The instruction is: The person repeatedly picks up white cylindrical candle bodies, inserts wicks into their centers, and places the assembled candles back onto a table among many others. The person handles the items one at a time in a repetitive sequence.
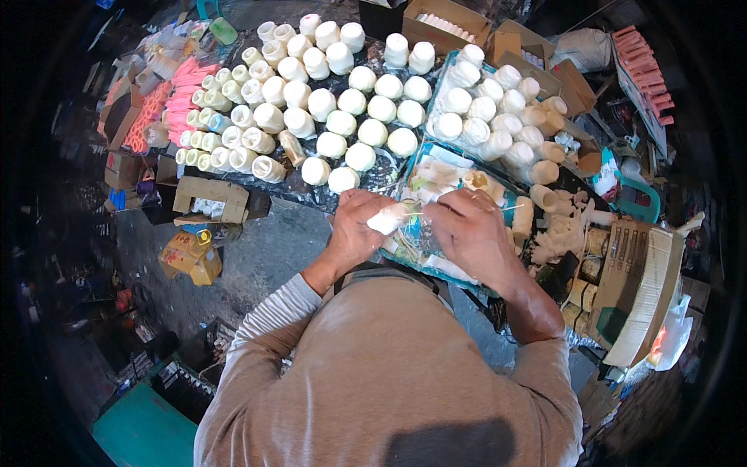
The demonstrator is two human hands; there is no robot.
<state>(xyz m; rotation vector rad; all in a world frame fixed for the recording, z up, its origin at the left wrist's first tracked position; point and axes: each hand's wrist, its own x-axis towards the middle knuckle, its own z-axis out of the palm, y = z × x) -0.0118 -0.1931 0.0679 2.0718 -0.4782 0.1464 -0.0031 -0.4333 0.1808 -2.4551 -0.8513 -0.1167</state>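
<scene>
My left hand [352, 232] is closed around a small white rounded piece [387, 219], which looks like wax. My right hand [473, 233] pinches a thin pale stick [507, 208]; one end sticks out past the knuckles and the other points at the white piece. Whether the stick's tip enters the piece is too small to tell. Both hands are over a teal-edged tray [436, 270] with white scraps on it. Just beyond stand rows of cream rounded cylinders [359, 156], and one brownish cylinder [292, 148] lies among them.
More cream cylinders [484, 107] crowd a second tray at the right. Pink sticks [184, 82] lie far left, others [643, 74] on a board far right. A cardboard box [640, 292] stands near my right elbow; a yellow container [191, 257] is on the floor at left.
</scene>
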